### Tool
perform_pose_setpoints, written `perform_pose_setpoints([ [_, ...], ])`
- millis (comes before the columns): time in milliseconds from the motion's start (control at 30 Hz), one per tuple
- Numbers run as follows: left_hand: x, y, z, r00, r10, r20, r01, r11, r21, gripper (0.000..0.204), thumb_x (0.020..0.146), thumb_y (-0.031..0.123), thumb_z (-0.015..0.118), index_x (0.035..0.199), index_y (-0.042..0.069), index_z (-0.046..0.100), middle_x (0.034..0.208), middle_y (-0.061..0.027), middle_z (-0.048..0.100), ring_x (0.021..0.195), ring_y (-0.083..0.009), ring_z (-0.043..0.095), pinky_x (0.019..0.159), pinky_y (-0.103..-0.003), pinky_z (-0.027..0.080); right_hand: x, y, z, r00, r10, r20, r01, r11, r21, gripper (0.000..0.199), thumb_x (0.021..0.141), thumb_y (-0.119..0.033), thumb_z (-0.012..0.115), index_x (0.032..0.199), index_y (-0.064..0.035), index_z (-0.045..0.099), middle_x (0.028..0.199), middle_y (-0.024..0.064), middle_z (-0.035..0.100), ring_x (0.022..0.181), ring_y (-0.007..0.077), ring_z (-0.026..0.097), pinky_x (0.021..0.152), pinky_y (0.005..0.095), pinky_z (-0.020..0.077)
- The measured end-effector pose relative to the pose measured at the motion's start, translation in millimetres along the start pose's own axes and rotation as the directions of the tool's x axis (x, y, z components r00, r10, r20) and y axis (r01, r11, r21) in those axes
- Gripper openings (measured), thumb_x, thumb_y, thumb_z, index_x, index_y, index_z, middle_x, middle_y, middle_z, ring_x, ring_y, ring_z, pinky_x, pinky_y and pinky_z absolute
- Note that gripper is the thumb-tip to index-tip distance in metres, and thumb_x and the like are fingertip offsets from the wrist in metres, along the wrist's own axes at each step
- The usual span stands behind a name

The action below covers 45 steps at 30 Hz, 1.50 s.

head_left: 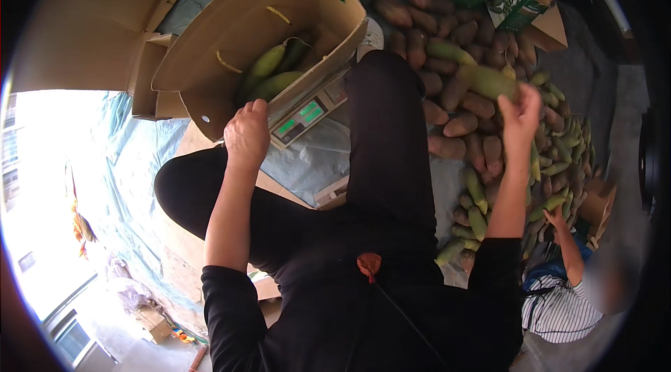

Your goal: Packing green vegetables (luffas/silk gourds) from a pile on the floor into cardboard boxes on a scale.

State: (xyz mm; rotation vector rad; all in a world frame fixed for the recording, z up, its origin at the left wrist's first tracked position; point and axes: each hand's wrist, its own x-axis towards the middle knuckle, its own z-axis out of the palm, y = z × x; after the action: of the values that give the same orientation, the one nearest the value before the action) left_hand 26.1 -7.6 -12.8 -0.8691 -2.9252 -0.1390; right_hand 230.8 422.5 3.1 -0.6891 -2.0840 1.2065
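In my right hand is a long green vegetable, pinched at one end by thumb and fingers above the heap; I cannot tell its exact kind. My left hand is closed on the near rim of an open cardboard box. Inside that box lie several similar long green vegetables, some in shadow. Next to the box's near wall, a digital scale shows a lit green display; whether the box rests fully on it is hidden.
A heap of brownish-red tubers and more green vegetables spreads to the right. Printed green cartons stand at the far right. Another person's hand touches the heap at lower right. Plastic sheeting covers the floor at left.
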Motion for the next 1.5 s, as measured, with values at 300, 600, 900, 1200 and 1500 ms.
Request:
perform_pose_setpoints([
  [300,-1.1,-3.4,-1.7,1.0,-0.009,0.008,0.009,1.0,-0.025,0.006,0.076,0.004,0.053,0.079,0.007,0.05,0.079,-0.0089,0.059,0.077,-0.0284,0.062,0.064,-0.039,0.051,69.3,-134.6,95.4,0.968,-0.151,0.199,-0.005,0.785,0.619,0.038,0.085,-0.007,0.063,0.119,0.0022,0.047,0.114,0.0119,0.056,0.103,0.0181,0.056,0.087,0.0323,0.0486],
  [600,2.2,-3.2,1.2,1.0,0.005,0.015,-0.005,1.0,-0.013,0.005,0.077,0.004,0.053,0.079,0.007,0.049,0.077,-0.009,0.059,0.076,-0.0286,0.062,0.063,-0.04,0.051,68.0,-128.6,205.5,0.931,-0.085,0.354,-0.019,0.96,0.279,0.052,0.084,-0.024,0.068,0.125,-0.0002,0.047,0.12,0.014,0.054,0.109,0.019,0.054,0.089,0.0296,0.045],
  [900,3.5,-3.2,2.0,0.998,-0.029,0.056,0.029,1.0,-0.01,0.01,0.084,0.017,0.058,0.084,0.009,0.052,0.083,-0.0083,0.061,0.083,-0.0288,0.062,0.066,-0.042,0.051,19.2,9.4,109.5,0.936,0.205,0.287,-0.231,0.971,0.062,0.041,0.081,-0.016,0.069,0.118,-0.0022,0.056,0.096,0.0117,0.064,0.085,0.0149,0.059,0.074,0.0259,0.0474],
  [1200,2.6,-8.9,2.4,0.997,-0.053,0.064,0.048,0.996,0.072,0.012,0.087,0.018,0.054,0.094,0.009,0.056,0.09,-0.0151,0.064,0.081,-0.036,0.062,0.066,-0.046,0.049,-135.2,161.1,6.2,0.836,0.526,0.157,-0.455,0.824,-0.337,0.022,0.079,-0.013,0.063,0.098,-0.0005,0.062,0.082,0.0125,0.064,0.075,0.0246,0.06,0.071,0.0337,0.0488],
  [1500,3.6,-4.1,11.4,0.997,0.01,0.072,-0.009,1.0,-0.001,0.018,0.087,0.014,0.055,0.102,0.004,0.055,0.092,-0.0202,0.063,0.083,-0.0386,0.061,0.068,-0.046,0.048,-329.5,244.2,-85.2,0.514,0.858,0.018,-0.651,0.404,-0.643,0.027,0.075,-0.022,0.069,0.089,-0.0006,0.064,0.08,0.0157,0.064,0.071,0.0274,0.061,0.067,0.0362,0.049],
])
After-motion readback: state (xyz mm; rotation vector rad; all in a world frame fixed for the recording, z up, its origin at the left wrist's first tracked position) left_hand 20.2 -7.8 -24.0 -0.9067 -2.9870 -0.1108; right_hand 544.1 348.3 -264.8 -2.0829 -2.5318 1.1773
